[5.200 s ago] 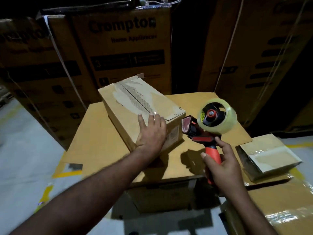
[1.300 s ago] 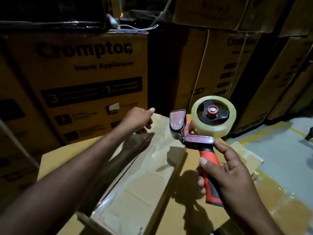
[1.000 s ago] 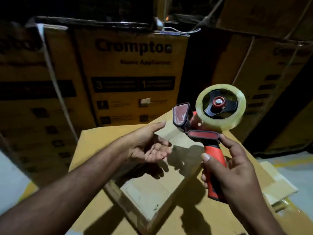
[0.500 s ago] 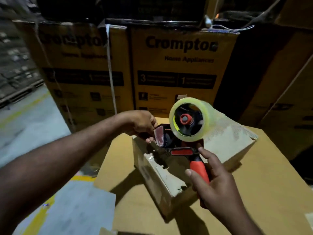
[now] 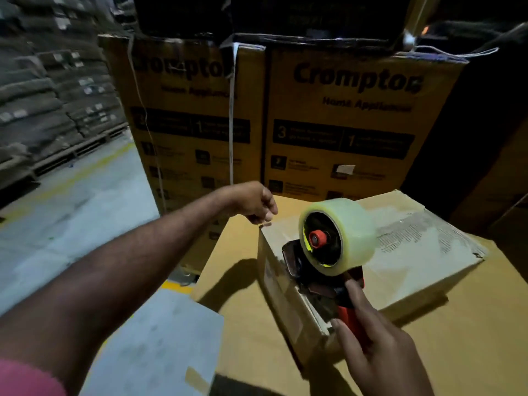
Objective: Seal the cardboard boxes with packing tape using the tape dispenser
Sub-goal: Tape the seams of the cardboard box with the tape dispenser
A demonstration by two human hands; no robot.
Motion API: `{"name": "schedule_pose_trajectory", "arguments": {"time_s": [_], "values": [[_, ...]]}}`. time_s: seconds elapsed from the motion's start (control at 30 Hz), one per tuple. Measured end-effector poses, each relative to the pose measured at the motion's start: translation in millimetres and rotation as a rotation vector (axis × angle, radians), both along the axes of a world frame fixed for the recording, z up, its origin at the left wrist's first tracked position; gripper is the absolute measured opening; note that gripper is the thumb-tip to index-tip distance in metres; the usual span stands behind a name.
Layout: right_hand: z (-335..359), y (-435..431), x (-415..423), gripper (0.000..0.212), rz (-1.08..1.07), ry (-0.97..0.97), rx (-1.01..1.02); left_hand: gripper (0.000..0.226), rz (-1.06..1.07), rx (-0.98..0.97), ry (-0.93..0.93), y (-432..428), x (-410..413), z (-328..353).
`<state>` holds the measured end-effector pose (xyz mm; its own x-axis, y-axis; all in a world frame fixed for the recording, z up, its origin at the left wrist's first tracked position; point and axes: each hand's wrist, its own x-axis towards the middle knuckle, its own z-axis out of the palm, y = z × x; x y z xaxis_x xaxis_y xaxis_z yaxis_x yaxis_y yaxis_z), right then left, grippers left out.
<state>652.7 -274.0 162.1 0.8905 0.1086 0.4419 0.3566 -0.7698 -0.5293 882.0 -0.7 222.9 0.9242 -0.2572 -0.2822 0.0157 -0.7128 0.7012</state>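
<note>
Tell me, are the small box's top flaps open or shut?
Shut: the small box has a flat top with no flap raised.

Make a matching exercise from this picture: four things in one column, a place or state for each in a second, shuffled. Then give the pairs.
Things
1. tape roll
2. right hand
3. left hand
4. small box

Places or states
A. lies on a large cardboard surface
B. grips the red handle
C. by the box's far corner
D. clear, mounted on the dispenser

Pairs: 1-D, 2-B, 3-C, 4-A
</note>
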Motion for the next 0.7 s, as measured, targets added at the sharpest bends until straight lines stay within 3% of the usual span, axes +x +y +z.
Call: {"name": "schedule_pose_trajectory", "arguments": {"time_s": [0.37, 0.53, 0.7], "values": [[19.3, 13.7, 5.5, 0.063, 0.001, -0.067, -0.086, 0.03, -0.009, -0.091, -0.014, 8.8, 20.3, -12.8], [21.1, 16.8, 8.6, 0.085, 0.009, -0.04, -0.13, 0.026, 0.014, -0.135, 0.055, 16.4, 20.3, -29.1], [15.6, 17.1, 7.0, 0.087, 0.02, -0.037, -0.106, 0.027, 0.031, -0.254, 0.145, 19.1, 18.8, -39.4]]}}
